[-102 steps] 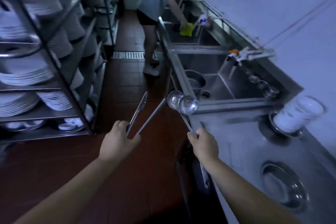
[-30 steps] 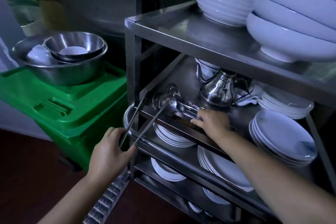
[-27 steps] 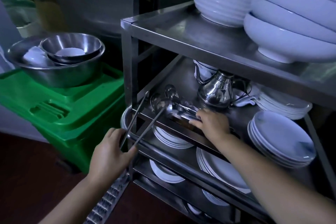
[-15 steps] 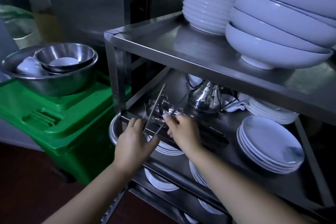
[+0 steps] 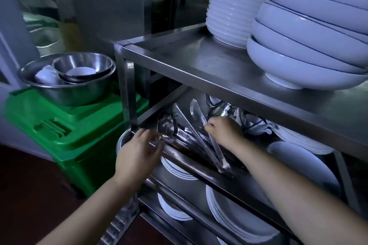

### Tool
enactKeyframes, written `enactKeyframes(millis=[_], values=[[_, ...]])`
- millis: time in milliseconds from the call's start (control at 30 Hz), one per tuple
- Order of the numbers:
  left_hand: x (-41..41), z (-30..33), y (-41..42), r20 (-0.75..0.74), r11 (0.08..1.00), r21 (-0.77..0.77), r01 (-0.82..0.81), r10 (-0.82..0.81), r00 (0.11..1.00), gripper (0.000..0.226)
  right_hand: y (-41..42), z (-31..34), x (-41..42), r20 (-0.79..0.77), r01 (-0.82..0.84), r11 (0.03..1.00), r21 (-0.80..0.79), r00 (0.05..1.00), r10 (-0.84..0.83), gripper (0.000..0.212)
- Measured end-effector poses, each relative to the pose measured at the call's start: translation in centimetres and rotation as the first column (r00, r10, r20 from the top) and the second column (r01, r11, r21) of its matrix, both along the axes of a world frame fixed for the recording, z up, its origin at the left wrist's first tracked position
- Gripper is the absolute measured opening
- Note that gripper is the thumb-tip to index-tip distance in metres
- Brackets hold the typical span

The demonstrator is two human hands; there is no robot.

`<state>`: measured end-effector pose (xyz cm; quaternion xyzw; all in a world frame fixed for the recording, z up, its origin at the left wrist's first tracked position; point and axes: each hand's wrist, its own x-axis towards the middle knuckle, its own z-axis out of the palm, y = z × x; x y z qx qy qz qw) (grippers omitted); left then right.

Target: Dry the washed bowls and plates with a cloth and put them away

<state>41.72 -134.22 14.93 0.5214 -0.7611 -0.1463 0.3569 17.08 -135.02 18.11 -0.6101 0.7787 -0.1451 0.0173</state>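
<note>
Metal tongs [image 5: 199, 135] lie spread on the second shelf of a steel rack [image 5: 199, 61], next to two ladles [image 5: 165, 127]. My right hand [image 5: 225, 131] reaches into that shelf and pinches the right arm of the tongs. At the shelf's front edge hovers my left hand [image 5: 139, 151], fingers loosely spread and holding nothing. Large white bowls [image 5: 308, 61] and a stack of smaller white bowls [image 5: 231, 16] stand on the top shelf. White plates [image 5: 302, 161] are stacked on the second shelf, with more plates [image 5: 235, 215] below. No cloth is in view.
A steel teapot [image 5: 225, 109] stands behind the tongs. To the left of the rack is a green plastic bin [image 5: 79, 131] carrying nested steel bowls [image 5: 69, 85]. The floor in front is dark red.
My left hand has let go of the tongs, which now lie on the second shelf under my right hand. The ladles have left my right hand and rest on the shelf.
</note>
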Motion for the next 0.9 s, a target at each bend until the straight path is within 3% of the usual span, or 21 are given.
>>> enactKeyframes(millis=[100, 233, 367, 467, 600, 800, 900], values=[[0.6, 0.0, -0.1, 0.018, 0.999, -0.018, -0.051, 0.052, 0.998, 0.014, -1.2, 0.6, -0.4, -0.162, -0.114, 0.982, 0.152, 0.977, 0.139, 0.020], [1.3, -0.5, -0.1, 0.060, 0.994, -0.022, -0.107, 0.108, 0.992, 0.015, -2.5, 0.3, 0.1, -0.327, -0.158, 0.942, 0.295, 0.910, 0.255, 0.018], [1.5, -1.0, 0.2, 0.112, 0.987, -0.014, -0.161, 0.161, 0.981, 0.014, -3.3, -1.3, 0.0, -0.333, -0.133, 0.923, 0.362, 0.906, 0.261, 0.028], [1.2, -1.1, 0.5, 0.120, 0.987, -0.003, -0.158, 0.157, 0.980, 0.010, -3.7, -2.5, -0.6, -0.366, -0.164, 0.940, 0.298, 0.890, 0.271, 0.020], [0.3, -1.3, 0.5, 0.165, 0.992, 0.030, -0.124, 0.117, 0.979, 0.010, -3.0, -4.0, -1.8, -0.393, -0.219, 0.965, 0.146, 0.882, 0.260, 0.035], [-1.8, -0.7, -1.3, 0.221, 0.998, -0.001, 0.067, -0.065, 0.973, 0.013, 1.6, -3.0, -1.1, -0.367, -0.161, 0.968, -0.194, 0.927, 0.081, 0.024], [-3.6, -0.1, -1.6, 0.258, 0.977, -0.058, 0.205, -0.183, 0.949, 0.012, 5.1, -2.0, -0.4, -0.359, -0.078, 0.988, -0.134, 0.933, 0.025, 0.017]])
